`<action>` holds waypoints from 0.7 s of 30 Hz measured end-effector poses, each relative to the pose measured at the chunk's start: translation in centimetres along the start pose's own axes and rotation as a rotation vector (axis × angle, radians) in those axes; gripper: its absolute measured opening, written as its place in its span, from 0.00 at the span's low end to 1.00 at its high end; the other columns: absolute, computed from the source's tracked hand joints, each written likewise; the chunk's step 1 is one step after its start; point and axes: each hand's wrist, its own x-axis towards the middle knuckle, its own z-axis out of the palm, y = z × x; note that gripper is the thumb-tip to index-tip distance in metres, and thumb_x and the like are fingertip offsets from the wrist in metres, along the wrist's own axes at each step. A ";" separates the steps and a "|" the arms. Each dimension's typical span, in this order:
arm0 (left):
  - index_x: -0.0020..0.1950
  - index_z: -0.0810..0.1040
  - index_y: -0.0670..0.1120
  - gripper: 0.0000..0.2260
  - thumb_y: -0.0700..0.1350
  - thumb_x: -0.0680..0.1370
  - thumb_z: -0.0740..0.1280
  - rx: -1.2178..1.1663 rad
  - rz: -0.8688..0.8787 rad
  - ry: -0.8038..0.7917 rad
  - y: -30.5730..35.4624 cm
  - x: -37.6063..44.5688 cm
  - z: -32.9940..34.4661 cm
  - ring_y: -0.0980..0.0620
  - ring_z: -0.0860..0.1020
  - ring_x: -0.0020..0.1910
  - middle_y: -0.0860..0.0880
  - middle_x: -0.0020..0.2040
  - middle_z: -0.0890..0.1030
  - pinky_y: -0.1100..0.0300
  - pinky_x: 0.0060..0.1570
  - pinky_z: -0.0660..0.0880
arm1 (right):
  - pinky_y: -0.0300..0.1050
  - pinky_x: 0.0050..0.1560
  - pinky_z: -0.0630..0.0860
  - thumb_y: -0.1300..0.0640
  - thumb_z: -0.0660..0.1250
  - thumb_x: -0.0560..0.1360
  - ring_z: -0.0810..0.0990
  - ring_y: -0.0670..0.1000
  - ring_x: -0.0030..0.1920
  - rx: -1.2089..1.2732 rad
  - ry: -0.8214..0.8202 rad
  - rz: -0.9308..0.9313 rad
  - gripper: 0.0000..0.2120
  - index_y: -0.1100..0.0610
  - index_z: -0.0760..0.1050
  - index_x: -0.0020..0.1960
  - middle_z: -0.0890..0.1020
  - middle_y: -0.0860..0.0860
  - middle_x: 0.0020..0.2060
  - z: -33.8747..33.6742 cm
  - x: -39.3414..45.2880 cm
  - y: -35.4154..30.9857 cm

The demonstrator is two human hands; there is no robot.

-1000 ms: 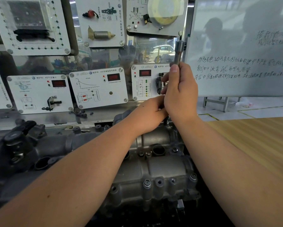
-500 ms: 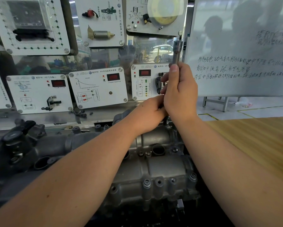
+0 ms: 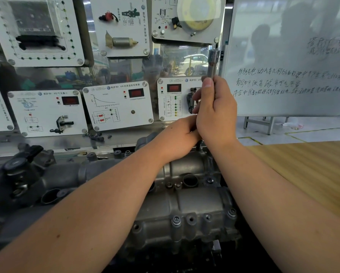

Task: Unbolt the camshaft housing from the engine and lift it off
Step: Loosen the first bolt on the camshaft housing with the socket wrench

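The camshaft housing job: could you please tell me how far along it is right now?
Done: several bolt bosses along the near edge of the camshaft housing look empty. In hand: the right hand grips a socket tool upright at the housing's far edge, and the left hand reaches in just below it; what it touches is hidden. Left: at least one bolt sits in the near edge, and the housing still rests on the engine.
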 end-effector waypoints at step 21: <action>0.51 0.76 0.52 0.06 0.42 0.81 0.63 0.021 -0.018 0.024 -0.1 0.1 -0.1 0.58 0.78 0.42 0.52 0.42 0.82 0.67 0.37 0.72 | 0.34 0.39 0.74 0.49 0.61 0.83 0.81 0.45 0.38 0.044 0.009 0.019 0.06 0.50 0.69 0.57 0.83 0.47 0.41 -0.1 0.0 0.4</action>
